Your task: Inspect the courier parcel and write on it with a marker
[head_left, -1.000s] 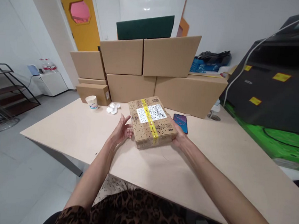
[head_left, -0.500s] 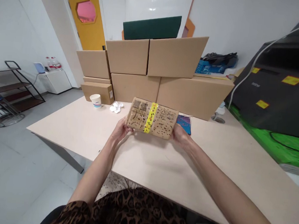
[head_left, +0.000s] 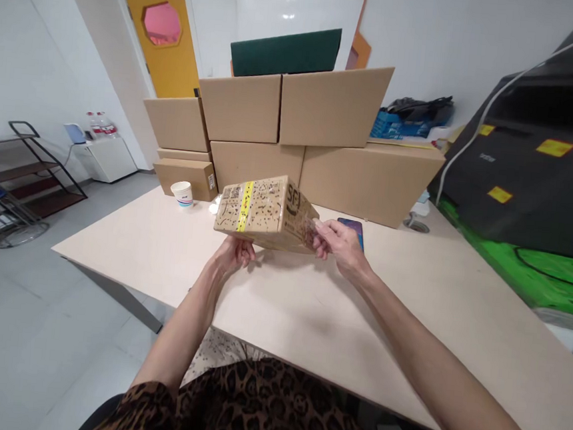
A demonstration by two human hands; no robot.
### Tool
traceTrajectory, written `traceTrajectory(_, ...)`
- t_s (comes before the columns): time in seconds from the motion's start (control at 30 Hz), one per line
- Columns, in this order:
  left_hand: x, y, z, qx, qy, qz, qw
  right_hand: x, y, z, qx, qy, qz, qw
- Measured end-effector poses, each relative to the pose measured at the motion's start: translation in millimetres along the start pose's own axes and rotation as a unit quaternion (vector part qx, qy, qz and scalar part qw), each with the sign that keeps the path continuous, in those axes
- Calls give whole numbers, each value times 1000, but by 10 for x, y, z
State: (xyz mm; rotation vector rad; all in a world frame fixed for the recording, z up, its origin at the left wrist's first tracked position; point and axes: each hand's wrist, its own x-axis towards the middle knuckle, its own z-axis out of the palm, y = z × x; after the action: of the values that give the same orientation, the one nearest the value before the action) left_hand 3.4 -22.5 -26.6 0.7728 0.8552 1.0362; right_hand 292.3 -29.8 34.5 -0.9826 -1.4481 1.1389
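A brown cardboard box (head_left: pixel 262 206) with dark printed marks, the letters "SF" on one end and a yellow tape strip is held tilted above the table (head_left: pixel 153 247). Under its near left edge is my left hand (head_left: pixel 233 254), fingers curled and gripping it from below; the thumb is partly hidden. At the box's right end my right hand (head_left: pixel 341 246) is closed in a pinch on clear tape or film at the edge. Just behind that hand lies a blue-purple phone-like flat object (head_left: pixel 353 225), partly covered by it.
Large cardboard boxes (head_left: pixel 336 109) are stacked at the back, topped by a dark green box (head_left: pixel 285 53). A paper cup (head_left: pixel 182 194) stands at the left, beside crumpled white tissue (head_left: pixel 214 204) partly hidden by the held box. A tape roll (head_left: pixel 417 224) lies at the right.
The box has turned so its "SF" end shows, and it has shifted left. My right hand has moved from its lower right corner to a pinch at the right end.
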Motion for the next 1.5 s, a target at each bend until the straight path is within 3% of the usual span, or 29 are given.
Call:
traceTrajectory(0.13, 8, 5, 21, 52, -14, -80, 995, 25, 39, -14, -109, 72, -123, 984)
traceTrajectory(0.27, 5, -9, 58, 87, -7, -115, 989, 69, 112, -26, -79, 49, -111, 989)
traceTrajectory(0.6, -53, -44, 247, 164, 94, 80, 979, 125, 171, -97, -67, 42, -70, 994)
traceTrajectory(0.8, -92, -54, 275, 200, 103, 187, 956, 94, 111, -92, -96, 58, -86, 990)
traceTrajectory(0.97, -94, 14, 231, 154, 127, 267, 943, 59, 101, -34, -14, 19, -49, 999)
traceTrajectory(1.07, -149, 74, 265, 131, 96, 319, 934, 6, 51, 8, 4, 17, -70, 997)
traceTrajectory(1.2, -237, 131, 308, 80, 35, 333, 939, -116, -68, 57, -2, 36, -128, 991)
traceTrajectory(1.37, -281, 155, 291, 48, 33, 331, 942, -255, -210, 96, -10, 58, -188, 980)
traceTrajectory(1.5, -292, 169, 319, 28, 37, 320, 946, -245, -230, 87, -7, 85, -197, 977)
